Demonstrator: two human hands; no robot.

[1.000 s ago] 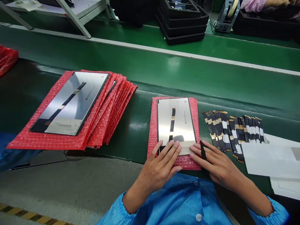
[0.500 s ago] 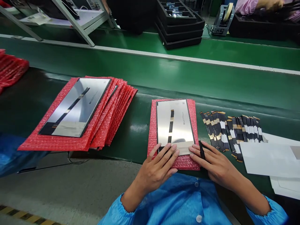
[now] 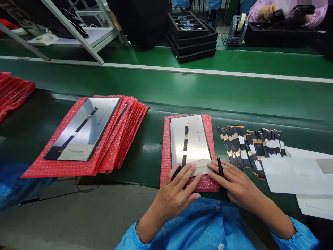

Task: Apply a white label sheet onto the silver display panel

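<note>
A silver-backed display panel (image 3: 194, 142) lies on a red bubble-wrap bag (image 3: 165, 149) in front of me. A dark flex cable (image 3: 185, 144) runs up its back, and a pale strip (image 3: 201, 166) crosses its lower end. My left hand (image 3: 175, 194) rests with fingers stretched and spread over the panel's lower left edge. At the lower right corner, the fingertips of my right hand (image 3: 234, 182) touch the pale strip. Black tweezers (image 3: 220, 167) are held between the fingers of that hand, pointing upward. My fingers hide part of the panel's lower edge.
Left, another panel (image 3: 85, 125) tops a stack of red bubble-wrap bags (image 3: 125, 139). Several flex cables (image 3: 249, 147) lie right, beside white sheets (image 3: 293, 177). Across the green bench stand black trays (image 3: 192, 45), a tape dispenser (image 3: 236, 31) and a person in pink sleeves (image 3: 260, 12).
The camera view has tilted, so the bench and stacks sit slightly lower in the picture. Both hands stay at the panel's lower end, with the tweezers still in my right hand.
</note>
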